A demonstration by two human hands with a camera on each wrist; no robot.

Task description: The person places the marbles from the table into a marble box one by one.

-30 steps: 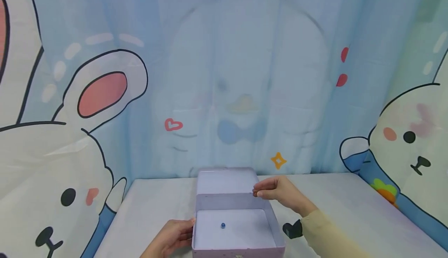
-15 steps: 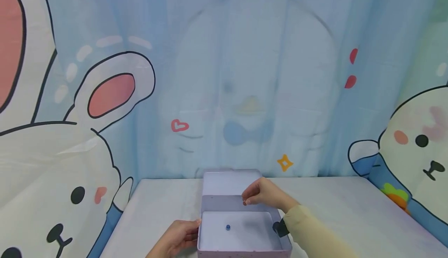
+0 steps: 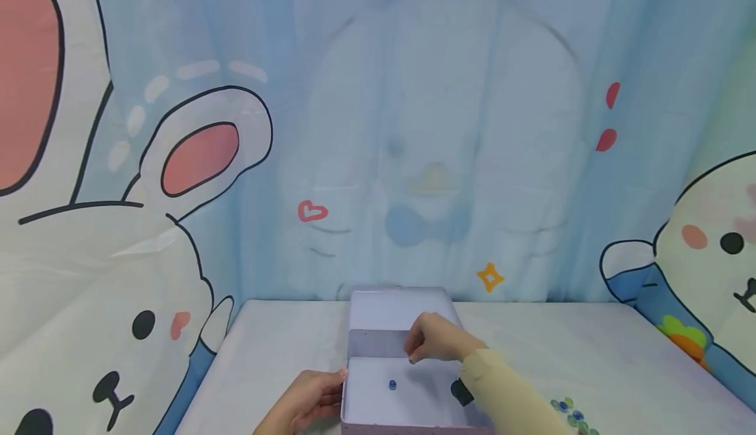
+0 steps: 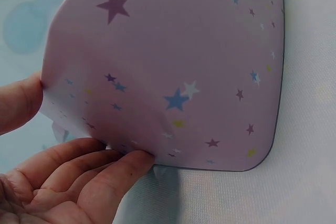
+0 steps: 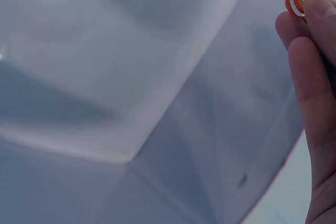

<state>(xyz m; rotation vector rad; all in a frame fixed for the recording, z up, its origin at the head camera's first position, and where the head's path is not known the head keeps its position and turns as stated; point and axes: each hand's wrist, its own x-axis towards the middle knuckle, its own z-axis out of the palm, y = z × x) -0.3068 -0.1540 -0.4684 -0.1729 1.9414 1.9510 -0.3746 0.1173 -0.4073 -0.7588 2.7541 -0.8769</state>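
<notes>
An open lilac box (image 3: 413, 412) stands on the table with its lid (image 3: 384, 310) tipped back. One blue marble (image 3: 392, 385) lies on the box floor. At the left side of the box, my left hand (image 3: 307, 399) holds the wall; in the left wrist view the thumb is at the rim and fingertips (image 4: 139, 161) press the star-printed outside near the bottom. Above the box's back part, my right hand (image 3: 438, 340) pinches a clear marble (image 5: 295, 1) with an orange and white swirl, seen best in the right wrist view.
Several green and blue marbles (image 3: 569, 412) lie in a loose cluster on the white table (image 3: 590, 350), right of the box. A curtain (image 3: 331, 126) with cartoon animals hangs behind. The right forearm's cream sleeve (image 3: 508, 389) covers the box's right side.
My right hand has moved left and down over the box with the orange marble. The view has swung right, bringing the marble cluster into sight. My left hand stays at the box wall.
</notes>
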